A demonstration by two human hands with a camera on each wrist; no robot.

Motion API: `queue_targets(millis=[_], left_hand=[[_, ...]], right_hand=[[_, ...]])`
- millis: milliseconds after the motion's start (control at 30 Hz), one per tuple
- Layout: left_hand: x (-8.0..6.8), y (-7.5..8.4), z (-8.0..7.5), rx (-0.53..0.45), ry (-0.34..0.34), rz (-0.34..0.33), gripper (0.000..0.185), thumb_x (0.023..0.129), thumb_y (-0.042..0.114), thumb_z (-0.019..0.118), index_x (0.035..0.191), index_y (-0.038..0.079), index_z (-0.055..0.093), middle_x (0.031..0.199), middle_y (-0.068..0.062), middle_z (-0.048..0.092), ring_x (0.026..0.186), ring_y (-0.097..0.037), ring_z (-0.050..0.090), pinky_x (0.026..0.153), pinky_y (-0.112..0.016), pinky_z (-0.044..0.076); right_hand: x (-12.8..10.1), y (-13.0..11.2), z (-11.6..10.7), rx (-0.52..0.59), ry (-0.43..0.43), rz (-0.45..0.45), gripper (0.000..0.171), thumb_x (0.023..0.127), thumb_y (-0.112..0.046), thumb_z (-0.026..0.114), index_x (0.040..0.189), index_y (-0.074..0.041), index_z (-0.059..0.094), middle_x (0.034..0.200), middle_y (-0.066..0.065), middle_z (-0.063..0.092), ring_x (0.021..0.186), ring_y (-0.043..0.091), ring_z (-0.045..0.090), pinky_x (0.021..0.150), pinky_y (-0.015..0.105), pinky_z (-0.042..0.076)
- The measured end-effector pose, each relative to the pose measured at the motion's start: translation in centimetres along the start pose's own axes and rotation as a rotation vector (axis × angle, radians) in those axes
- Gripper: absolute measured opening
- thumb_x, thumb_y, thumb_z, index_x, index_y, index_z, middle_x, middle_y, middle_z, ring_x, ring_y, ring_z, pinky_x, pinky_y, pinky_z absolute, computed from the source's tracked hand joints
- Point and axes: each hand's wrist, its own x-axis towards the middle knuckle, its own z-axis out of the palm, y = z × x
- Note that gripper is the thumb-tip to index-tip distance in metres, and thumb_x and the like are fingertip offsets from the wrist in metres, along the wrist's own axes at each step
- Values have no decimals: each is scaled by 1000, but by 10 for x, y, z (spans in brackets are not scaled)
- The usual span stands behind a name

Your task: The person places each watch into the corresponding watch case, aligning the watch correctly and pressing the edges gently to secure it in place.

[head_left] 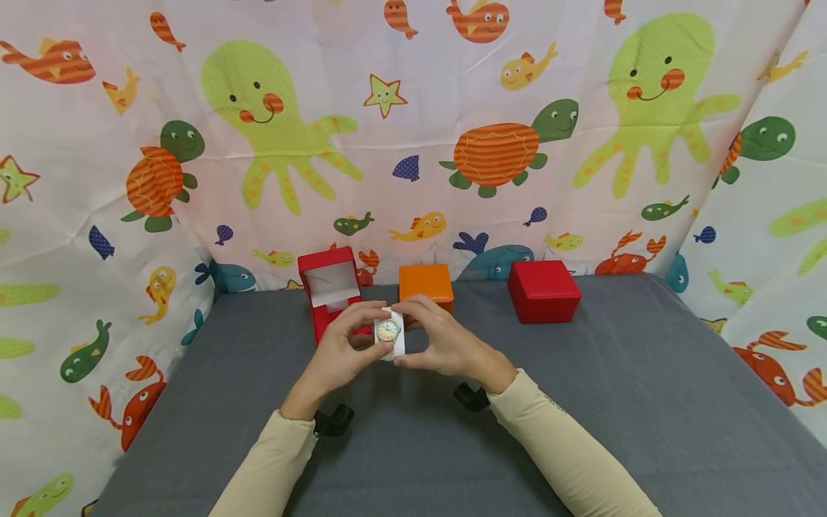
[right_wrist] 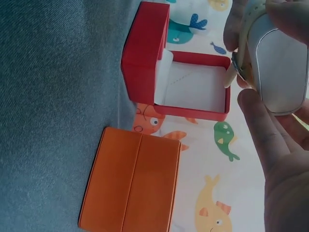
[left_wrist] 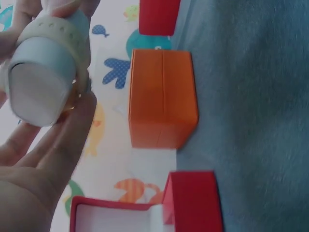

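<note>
A wristwatch (head_left: 388,330) with a round pale face and a cream strap is wrapped around a white watch cushion (head_left: 399,345). Both hands hold it up above the table, face toward the head camera. My left hand (head_left: 345,345) grips it from the left, thumb low and fingers at the top. From the right, my right hand (head_left: 442,339) grips the cushion in the same way. In the left wrist view the cushion's flat end (left_wrist: 38,94) shows, with the holed strap (left_wrist: 50,31) around it. The right wrist view shows the opposite cushion end (right_wrist: 282,72).
Behind the left hand stands an open red box (head_left: 331,276) with a white lining. An orange box (head_left: 426,282) is shut behind the hands, and a closed red box (head_left: 545,291) stands farther right. Grey cloth (head_left: 413,445) covers the table; a printed curtain (head_left: 413,208) hangs behind.
</note>
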Motion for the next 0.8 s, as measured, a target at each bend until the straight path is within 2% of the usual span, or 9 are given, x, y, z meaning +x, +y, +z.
queue_targets(millis=[167,333,433,800], left_hand=[[0,-5,-2,173,-51,22,72,73,11,83,135,18,49,137,-2,45,119,-20,45,92,-48,49],[-2,-5,-4,309,-65,37,77,71,10,85,136,13,45,134,0,46,118,-17,44,91,-43,50],[-2,-5,-5,350,-63,41,76,70,11,85,136,12,46,133,-1,46,117,-16,44,91,-39,50],[-1,-5,-10,430,-71,45,72,71,19,86,132,12,49,130,0,50,114,-24,49,93,-39,50]], right_hand=[[0,4,-1,-26,-13,32,72,76,-24,83,136,-8,47,131,0,44,108,10,52,92,33,50],[-1,7,-1,-4,-27,56,74,75,-25,83,137,-8,46,132,2,45,108,11,54,92,34,50],[-1,8,-1,6,-38,61,75,75,-26,83,138,-8,46,133,3,45,108,12,55,92,35,50],[2,8,0,-4,-71,72,72,78,-22,80,140,-9,44,136,4,43,111,18,54,94,40,49]])
